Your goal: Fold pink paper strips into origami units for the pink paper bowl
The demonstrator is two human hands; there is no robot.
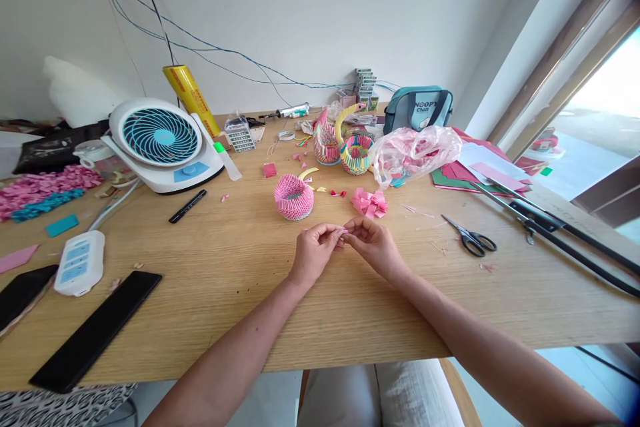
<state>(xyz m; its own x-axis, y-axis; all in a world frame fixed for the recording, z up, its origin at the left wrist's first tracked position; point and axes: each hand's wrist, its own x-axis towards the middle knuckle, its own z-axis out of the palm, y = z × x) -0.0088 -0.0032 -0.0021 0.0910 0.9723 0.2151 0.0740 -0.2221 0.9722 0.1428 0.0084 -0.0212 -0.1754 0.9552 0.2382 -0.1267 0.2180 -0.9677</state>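
Note:
My left hand (315, 248) and my right hand (374, 245) meet above the table, fingertips pinched together on a small piece of pink paper (344, 232). Most of that piece is hidden by the fingers. Just beyond my right hand lies a pile of pink paper strips (369, 203). A round pink basket-like body of folded paper pieces (294, 197) stands beyond my left hand, with a curved yellow folded-paper piece (308, 173) beside it. Farther back stand two folded-paper swans, one mostly pink (326, 140) and one multicoloured with a yellow neck (356, 150).
Scissors (473, 239) and a long-armed paper cutter (540, 217) lie to the right. A plastic bag (417, 150) and a blue-green bag (419, 109) sit behind. On the left are a fan (163, 140), a black marker (187, 206), a power strip (80, 263) and a long black slab (97, 330).

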